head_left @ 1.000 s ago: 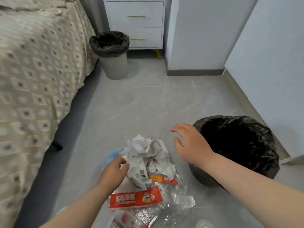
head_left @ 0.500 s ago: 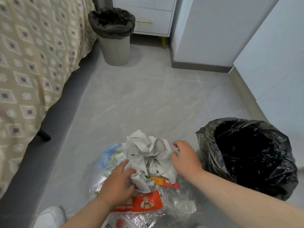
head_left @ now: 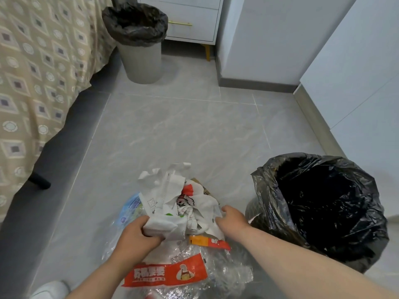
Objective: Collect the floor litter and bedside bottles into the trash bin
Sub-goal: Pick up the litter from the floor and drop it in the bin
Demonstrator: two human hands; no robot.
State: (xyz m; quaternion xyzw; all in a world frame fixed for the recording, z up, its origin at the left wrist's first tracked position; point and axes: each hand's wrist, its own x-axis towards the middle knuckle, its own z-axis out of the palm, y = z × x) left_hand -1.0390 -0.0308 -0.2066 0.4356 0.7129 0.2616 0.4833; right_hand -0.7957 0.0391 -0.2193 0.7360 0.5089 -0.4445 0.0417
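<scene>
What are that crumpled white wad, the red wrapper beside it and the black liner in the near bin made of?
White wad: probably thin paper, matte, holding sharp creases; its printed parts might be plastic bag. Red wrapper: glossy printed plastic film, seemingly. Black liner: thin plastic, shiny, wrinkled, with bright glints.

Bedroom corner over a grey tiled floor (head_left: 183, 130).
A beige diamond-patterned bed cover (head_left: 32, 72) hangs over a dark grey bed base (head_left: 54, 169) on the left. A white nightstand (head_left: 190, 18) with a gold handle (head_left: 180, 23) and a yellow leg (head_left: 207, 51) stands at the back. A white shoe (head_left: 50, 290) shows at the bottom left.
</scene>
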